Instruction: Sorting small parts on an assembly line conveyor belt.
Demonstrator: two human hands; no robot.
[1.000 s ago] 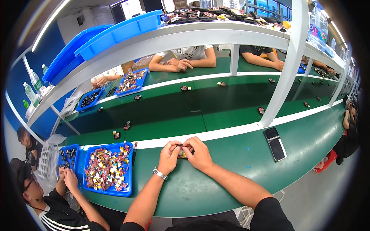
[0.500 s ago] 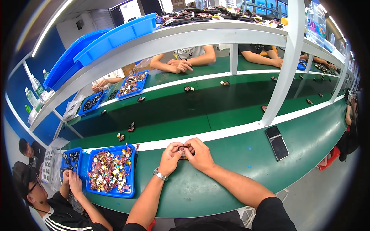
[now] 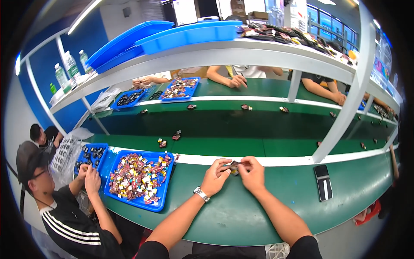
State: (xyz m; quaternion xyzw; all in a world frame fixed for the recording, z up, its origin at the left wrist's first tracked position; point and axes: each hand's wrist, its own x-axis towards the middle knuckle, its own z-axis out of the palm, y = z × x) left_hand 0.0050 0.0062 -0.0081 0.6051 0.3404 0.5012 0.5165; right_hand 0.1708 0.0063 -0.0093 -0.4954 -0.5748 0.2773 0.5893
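Note:
Over the near side of the green bench, both of my hands pinch one small dark part (image 3: 234, 168) with reddish and pale yellow bits; its exact kind is hidden by my fingers. My left hand (image 3: 215, 177), with a metal watch at the wrist, grips it from the left between thumb and fingers. From the right, my right hand (image 3: 252, 174) has its thumb and fingertips closed on the same piece. To the left of my hands stands a blue tray (image 3: 160, 204) heaped with small reddish-brown parts bearing yellow and white tags.
A smartphone (image 3: 323, 183) lies right of my hands. Beyond the white rail, a dark green conveyor belt (image 3: 215, 125) carries scattered small parts. A shelf post (image 3: 346, 116) rises at right. At left, a co-worker (image 3: 64, 207) handles something beside a smaller blue tray (image 3: 101, 152) of black parts.
The whole view has swung left, so the bench, trays and phone appear further right. Both hands still hold the small part, and its visible position between my fingers has shifted slightly.

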